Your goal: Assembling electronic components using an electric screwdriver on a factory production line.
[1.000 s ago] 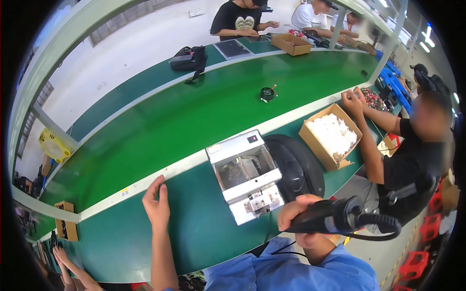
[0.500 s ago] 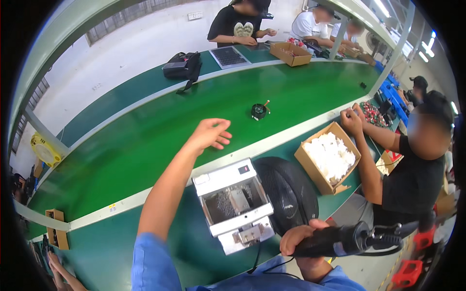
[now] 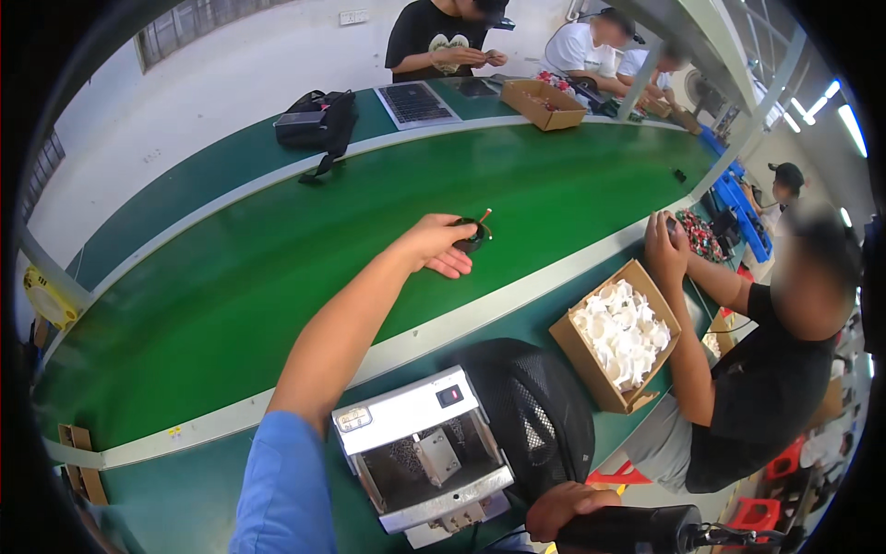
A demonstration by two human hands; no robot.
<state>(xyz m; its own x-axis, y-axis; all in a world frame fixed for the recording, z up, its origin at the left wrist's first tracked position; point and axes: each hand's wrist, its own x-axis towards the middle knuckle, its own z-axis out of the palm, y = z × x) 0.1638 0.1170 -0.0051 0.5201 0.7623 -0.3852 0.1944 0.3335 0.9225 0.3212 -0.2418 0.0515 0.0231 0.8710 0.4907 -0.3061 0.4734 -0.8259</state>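
Observation:
Over the green belt, my left hand point(image 3: 438, 246) pinches a round black part point(image 3: 469, 237) between thumb and fingers. A short red wire end sticks up from that part. Low on the right, my right hand point(image 3: 565, 510) is wrapped round a black cylindrical electric screwdriver point(image 3: 637, 532), its cable end pointing right; the tip is out of sight. Between my arms stands a metal screw feeder point(image 3: 406, 406) with many small screws in its tray. Against its right side lies a black carbon-patterned bag point(image 3: 526, 415).
An open carton of white plastic pieces point(image 3: 623, 337) stands right of the bag. Close by, a co-worker point(image 3: 757, 397) sits with both hands over the bench. Across the belt point(image 3: 277, 286) are a black pouch point(image 3: 318, 122), a keyboard panel point(image 3: 415, 103), another carton point(image 3: 543, 103) and more people.
My left hand has reached forward and right and closed on the round black part, which stood alone on the belt before. The view has shifted; my right hand still grips the screwdriver.

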